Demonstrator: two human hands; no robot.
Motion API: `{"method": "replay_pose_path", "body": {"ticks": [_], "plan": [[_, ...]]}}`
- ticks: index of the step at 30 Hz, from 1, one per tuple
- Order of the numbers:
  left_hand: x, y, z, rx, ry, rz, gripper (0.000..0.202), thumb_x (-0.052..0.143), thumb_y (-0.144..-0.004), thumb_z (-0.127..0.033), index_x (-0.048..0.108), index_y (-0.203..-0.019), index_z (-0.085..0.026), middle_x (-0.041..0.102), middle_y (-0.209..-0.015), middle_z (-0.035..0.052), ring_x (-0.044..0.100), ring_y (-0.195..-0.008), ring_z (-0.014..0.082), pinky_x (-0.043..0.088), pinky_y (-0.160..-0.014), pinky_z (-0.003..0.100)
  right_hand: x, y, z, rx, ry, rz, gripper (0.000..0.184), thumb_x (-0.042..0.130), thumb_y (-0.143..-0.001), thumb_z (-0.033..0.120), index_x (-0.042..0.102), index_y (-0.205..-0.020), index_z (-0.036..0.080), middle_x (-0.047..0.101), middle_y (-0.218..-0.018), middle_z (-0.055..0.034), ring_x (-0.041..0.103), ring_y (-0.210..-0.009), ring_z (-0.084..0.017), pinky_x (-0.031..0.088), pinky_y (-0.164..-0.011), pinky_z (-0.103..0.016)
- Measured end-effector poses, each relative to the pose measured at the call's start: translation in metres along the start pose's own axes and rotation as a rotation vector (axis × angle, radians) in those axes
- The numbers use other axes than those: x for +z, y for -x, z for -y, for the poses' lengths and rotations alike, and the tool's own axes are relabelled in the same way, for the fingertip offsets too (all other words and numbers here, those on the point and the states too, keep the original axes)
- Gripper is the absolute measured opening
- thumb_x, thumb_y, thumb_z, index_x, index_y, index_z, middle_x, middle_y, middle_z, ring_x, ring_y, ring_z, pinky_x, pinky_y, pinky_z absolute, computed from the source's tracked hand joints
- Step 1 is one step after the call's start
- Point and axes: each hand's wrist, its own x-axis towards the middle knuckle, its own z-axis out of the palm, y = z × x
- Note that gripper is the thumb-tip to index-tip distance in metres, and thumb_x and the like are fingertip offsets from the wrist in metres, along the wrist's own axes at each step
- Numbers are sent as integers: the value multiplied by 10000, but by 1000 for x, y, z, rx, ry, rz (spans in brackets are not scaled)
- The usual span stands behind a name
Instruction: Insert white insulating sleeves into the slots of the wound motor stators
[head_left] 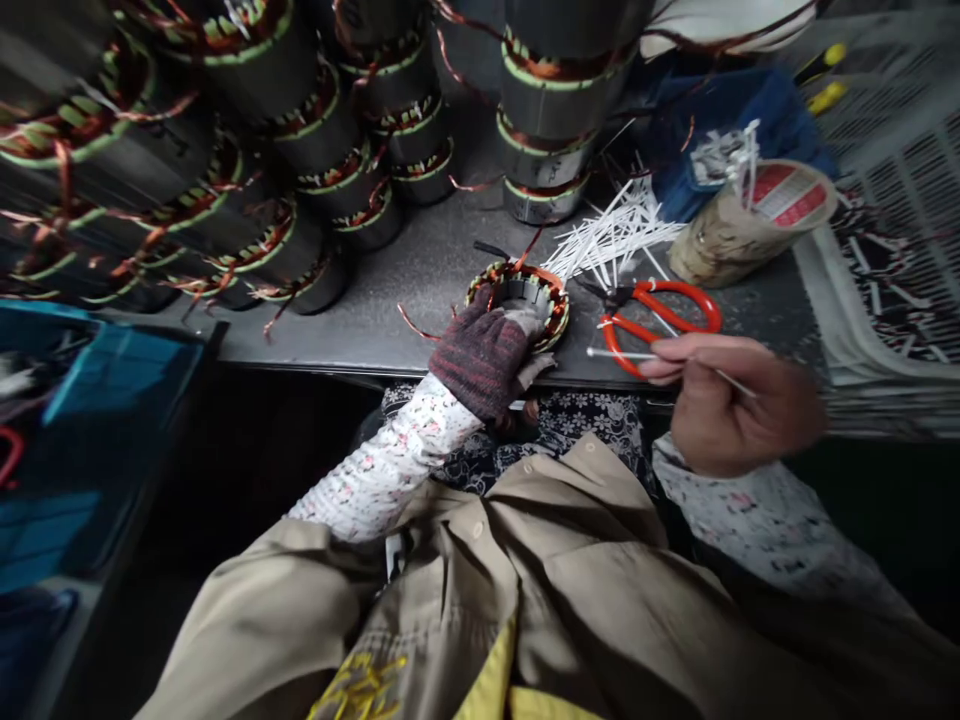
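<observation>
My left hand (484,355), in a dark knitted glove, grips the near left rim of a motor stator (553,325). Copper windings and pale green insulation ring the stator's top, and its bore faces up. Some of my fingers are hidden against it. Bare and slightly blurred, my right hand (739,400) pinches a white cable tie (622,354) that points left toward the stator. Just beyond that hand lie red-handled scissors (664,310). A loose pile of white cable ties (619,232) spreads behind the stator.
Stacked stators (285,260) crowd the back left, and another stack (547,150) stands behind my work. To the right are a tape roll (739,245), a blue bin (787,130) and a white basket (870,350) with cut scraps. Blue trays (127,370) sit at far left.
</observation>
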Motion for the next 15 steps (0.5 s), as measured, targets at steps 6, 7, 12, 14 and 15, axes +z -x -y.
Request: {"method": "replay_pose_path", "body": {"ticks": [6,7,12,14,15], "plan": [[0,1,0,-43,-27,49,692,600,-960,-433,374,-1507,-75,742,-1080,129,686,-1187,281,443,-1195,489,22,1,-8,383,-272,17,118,706,-846,218,609,-913,214,680,-606,48,451,-354,-64,325,-342,-197],[1,1,0,-43,-32,50,692,598,-959,-430,372,-1511,-81,743,-1067,124,691,-1176,279,445,-1194,485,24,-1,-11,422,-310,3,156,723,-829,220,584,-898,219,678,-606,49,451,-355,-64,317,-340,-196],[3,2,1,-21,-70,24,697,616,-942,-439,385,-1499,-90,749,-1029,101,720,-1098,266,464,-1184,472,23,-15,-19,391,-358,-132,220,770,-822,291,553,-846,261,683,-646,43,527,-430,-98,346,-372,-217],[3,2,1,-20,-74,18,697,618,-937,-432,380,-1501,-98,749,-1027,97,718,-1104,270,460,-1187,482,18,-21,-19,347,-386,-153,210,790,-810,293,586,-853,272,681,-657,33,521,-449,-102,360,-394,-237],[3,2,1,-23,-71,17,694,617,-936,-428,380,-1502,-104,749,-1026,96,714,-1117,273,461,-1187,488,16,-23,-19,330,-396,-161,198,793,-806,293,601,-854,271,678,-658,28,515,-454,-102,360,-402,-245]]}}
